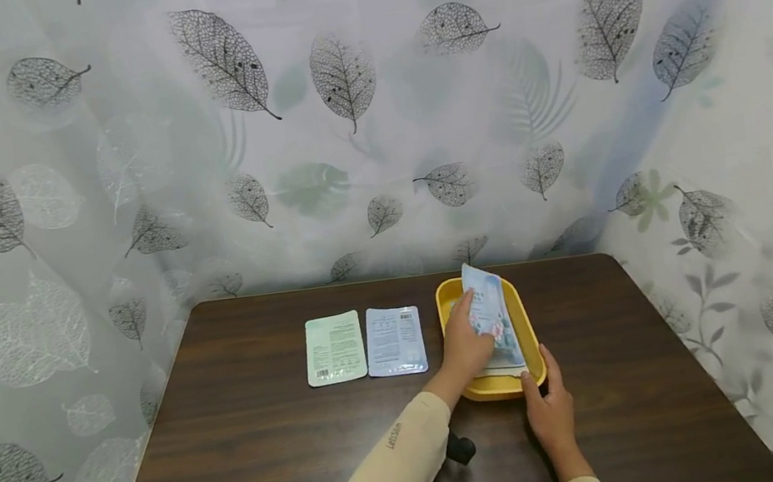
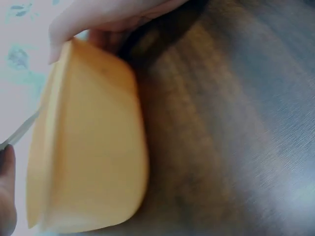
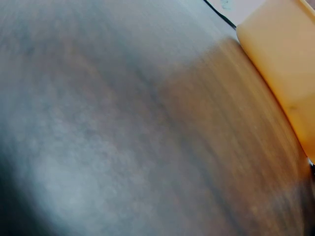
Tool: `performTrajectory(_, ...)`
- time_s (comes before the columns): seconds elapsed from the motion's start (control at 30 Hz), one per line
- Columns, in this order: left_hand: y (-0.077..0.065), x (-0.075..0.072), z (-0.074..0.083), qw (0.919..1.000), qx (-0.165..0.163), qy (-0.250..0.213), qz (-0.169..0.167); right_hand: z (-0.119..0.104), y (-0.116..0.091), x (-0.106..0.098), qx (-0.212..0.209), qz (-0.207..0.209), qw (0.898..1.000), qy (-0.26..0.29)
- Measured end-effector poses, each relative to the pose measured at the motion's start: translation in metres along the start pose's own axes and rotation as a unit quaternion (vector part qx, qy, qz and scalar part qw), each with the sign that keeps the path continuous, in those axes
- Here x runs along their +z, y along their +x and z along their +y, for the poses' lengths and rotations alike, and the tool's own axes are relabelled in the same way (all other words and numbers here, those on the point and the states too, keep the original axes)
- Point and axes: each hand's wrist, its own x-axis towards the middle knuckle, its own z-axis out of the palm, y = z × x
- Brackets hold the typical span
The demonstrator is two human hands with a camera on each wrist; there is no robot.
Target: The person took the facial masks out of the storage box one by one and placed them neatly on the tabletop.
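My left hand (image 1: 469, 342) pinches a light-blue face mask packet (image 1: 492, 313) with a floral print, tilted over the yellow tray (image 1: 526, 328). Beneath it, the pale edge of another packet (image 1: 502, 372) shows inside the tray. At the tray's near right corner, my right hand (image 1: 552, 415) grips the rim between thumb and fingers. The left wrist view has the tray's side wall (image 2: 98, 147), with the right hand (image 2: 113, 17) on its rim and part of the left hand (image 2: 7, 196) at the edge. In the right wrist view only the tray (image 3: 285, 59) and tabletop appear; the hand is hidden.
Left of the tray, a green packet (image 1: 335, 350) and a blue packet (image 1: 394, 342) lie side by side, printed text upward. They rest on the dark wooden table (image 1: 260, 446). A leaf-patterned curtain (image 1: 357, 153) hangs behind and along both sides.
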Motion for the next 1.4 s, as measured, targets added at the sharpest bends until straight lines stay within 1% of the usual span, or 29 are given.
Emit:
performTrajectory(0.13, 0.008, -0.016, 0.008, 0.9993, 0.020, -0.024, 0.022, 0.000, 0.001, 0.000, -0.004, 0.003, 1.000, 0.001)
performTrajectory(0.3, 0.017, -0.039, 0.019, 0.9956, 0.051, -0.056, 0.056, -0.002, 0.000, 0.000, -0.002, 0.004, 1.000, 0.000)
performTrajectory(0.37, 0.020, -0.048, 0.023, 0.9937, 0.059, -0.068, 0.067, -0.002, 0.000, 0.000, 0.002, 0.000, 1.000, -0.001)
performTrajectory(0.43, 0.022, -0.057, 0.026, 0.9924, 0.059, -0.079, 0.073, -0.002, 0.000, 0.000, 0.005, -0.005, 1.000, -0.002)
performTrajectory(0.57, 0.025, -0.082, 0.030, 0.9889, 0.060, -0.103, 0.090, -0.004, 0.001, 0.001, 0.006, -0.010, 1.000, -0.001)
performTrajectory(0.73, 0.029, -0.121, 0.030, 0.9825, 0.059, -0.129, 0.121, -0.002, 0.002, 0.002, 0.002, -0.004, 1.000, 0.003)
performTrajectory(0.87, 0.030, -0.154, 0.026, 0.9791, 0.054, -0.137, 0.140, 0.000, 0.000, 0.002, 0.006, -0.003, 1.000, 0.001)
performTrajectory(1.07, 0.027, -0.197, 0.014, 0.9693, 0.043, -0.194, 0.145, 0.000, -0.001, 0.001, 0.013, -0.008, 1.000, 0.000)
performTrajectory(1.2, 0.021, -0.222, 0.004, 0.9656, 0.038, -0.201, 0.161, -0.002, -0.002, 0.001, 0.016, -0.010, 1.000, 0.001)
performTrajectory(1.4, 0.009, -0.257, -0.018, 0.9612, 0.021, -0.202, 0.187, -0.003, -0.001, 0.001, 0.009, -0.006, 1.000, 0.005)
